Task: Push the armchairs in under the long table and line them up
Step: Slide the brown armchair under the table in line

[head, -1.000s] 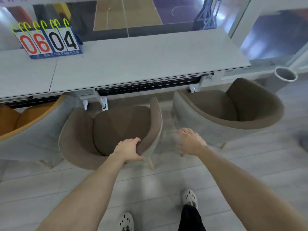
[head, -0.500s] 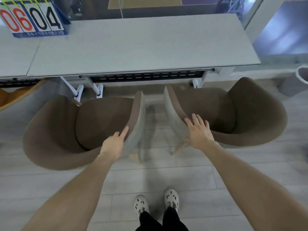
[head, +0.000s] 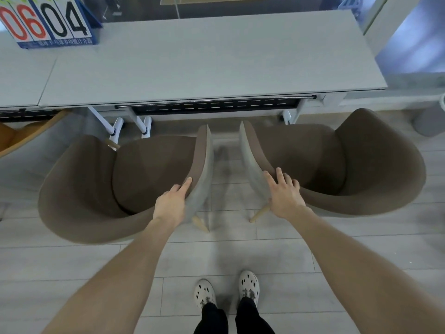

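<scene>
- Left hand [head: 169, 206]: laid over the rim of the left brown armchair [head: 84, 189]. Fingers nearly straight against the inner face, not clenched; thumb hidden. Forearm extended forward.
- Right hand [head: 286, 196]: flat on the rim of the right brown armchair [head: 373, 165]. Fingers spread and straight, pressing rather than grasping. Forearm extended.
- Brown armchairs, count 2: side by side on the floor in front of the long table [head: 216, 63]. The rims under the hands face each other across a narrow gap, not touching. The front tips are near the table's near edge, and both seats are still out from under the top. Pale wooden legs show under each.
- Third armchair, orange inside [head: 14, 136]: at the left edge, partly under the table.
- Table top: 2 grey sections, joined at left.
- Flip scoreboard [head: 48, 22], count 1: on the table's far left corner. It reads "06" in red and "04" in black. The small print on its blue base is not legible.
- Grey bin [head: 431, 121], count 1: on the floor at the right edge.
- White perforated clogs [head: 204, 292], count 2: below the hands.
</scene>
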